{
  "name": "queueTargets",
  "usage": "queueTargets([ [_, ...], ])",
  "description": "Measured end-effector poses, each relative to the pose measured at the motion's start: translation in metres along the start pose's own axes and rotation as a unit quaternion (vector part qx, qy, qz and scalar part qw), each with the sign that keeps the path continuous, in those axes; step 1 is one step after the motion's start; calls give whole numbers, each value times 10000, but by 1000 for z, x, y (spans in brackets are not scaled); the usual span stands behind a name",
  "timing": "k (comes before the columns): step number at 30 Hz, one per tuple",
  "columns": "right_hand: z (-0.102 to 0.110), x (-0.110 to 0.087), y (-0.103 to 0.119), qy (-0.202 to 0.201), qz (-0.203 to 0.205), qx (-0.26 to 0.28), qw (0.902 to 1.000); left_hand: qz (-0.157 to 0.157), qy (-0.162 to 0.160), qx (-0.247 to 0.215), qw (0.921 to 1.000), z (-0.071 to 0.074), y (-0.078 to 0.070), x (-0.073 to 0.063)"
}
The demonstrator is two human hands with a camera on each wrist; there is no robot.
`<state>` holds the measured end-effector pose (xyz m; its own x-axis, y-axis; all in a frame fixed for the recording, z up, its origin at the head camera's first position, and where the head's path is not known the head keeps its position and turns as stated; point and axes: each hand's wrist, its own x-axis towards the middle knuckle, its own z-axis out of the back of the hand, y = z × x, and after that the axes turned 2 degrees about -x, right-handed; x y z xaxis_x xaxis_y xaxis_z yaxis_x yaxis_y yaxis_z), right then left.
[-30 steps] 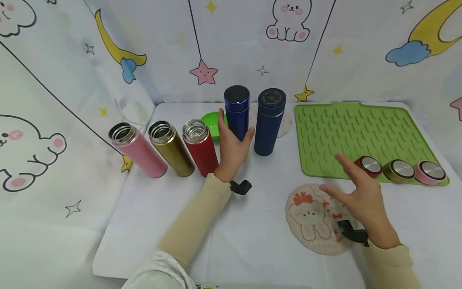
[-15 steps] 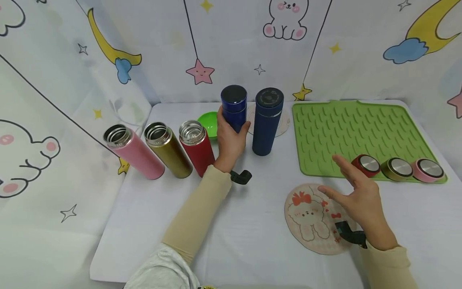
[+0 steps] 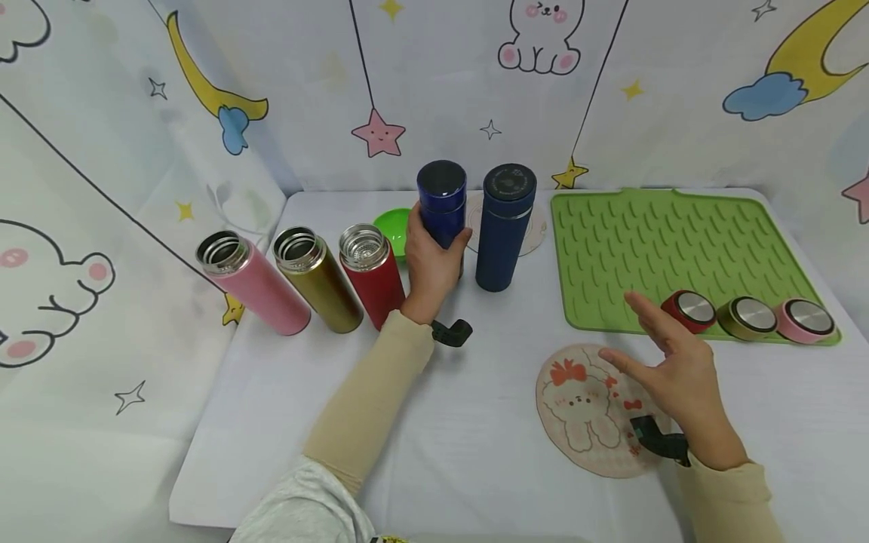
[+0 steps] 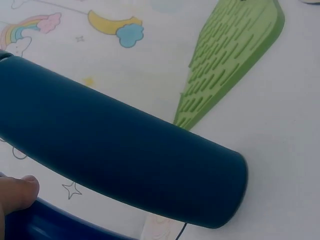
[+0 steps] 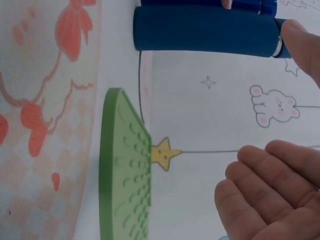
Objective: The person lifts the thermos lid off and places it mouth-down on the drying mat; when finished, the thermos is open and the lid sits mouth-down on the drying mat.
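My left hand (image 3: 434,268) grips a glossy blue thermos (image 3: 443,204) with a dark lid, thumb on its right side. Just right of it a matte navy thermos (image 3: 504,234) stands upright, lid on; it fills much of the left wrist view, where my left thumb (image 4: 20,194) shows on the glossy blue one. To the left stand three lidless flasks: red (image 3: 373,279), gold (image 3: 319,283) and pink (image 3: 254,286). My right hand (image 3: 679,369) hovers over a round bunny-print mat (image 3: 577,422), fingers extended and thumb apart, with nothing in it.
A green ridged drying mat (image 3: 679,256) lies at the back right. Along its front edge sit a red lid (image 3: 696,308), a gold lid (image 3: 752,315) and a pink lid (image 3: 808,318). Behind the red flask is a bright green bowl (image 3: 392,226). A second round mat (image 3: 536,230) lies behind the thermoses.
My left fingers and thumb have closed round the glossy blue thermos, the thumb coming in against its side. My right hand keeps nearly the same place and pose.
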<state>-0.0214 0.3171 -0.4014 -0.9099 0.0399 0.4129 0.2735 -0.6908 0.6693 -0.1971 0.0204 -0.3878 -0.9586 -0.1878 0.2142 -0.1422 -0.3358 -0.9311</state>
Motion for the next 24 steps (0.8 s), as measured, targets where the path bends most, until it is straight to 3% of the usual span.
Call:
queueTargets([
  [5, 0, 0, 3, -25, 22, 164, 9999, -21, 65, 3, 10000, 6, 1, -10],
  [12, 0, 1, 8, 6, 148, 229, 9996, -92, 392, 146, 9991, 20, -2, -35],
  [16, -1, 2, 13, 40, 213, 248, 9995, -390, 536, 95, 9978, 30, -7, -52],
  [24, -3, 7, 38, 127, 375, 538, 9978, -984, 1321, -413, 9855, 56, -15, -90],
])
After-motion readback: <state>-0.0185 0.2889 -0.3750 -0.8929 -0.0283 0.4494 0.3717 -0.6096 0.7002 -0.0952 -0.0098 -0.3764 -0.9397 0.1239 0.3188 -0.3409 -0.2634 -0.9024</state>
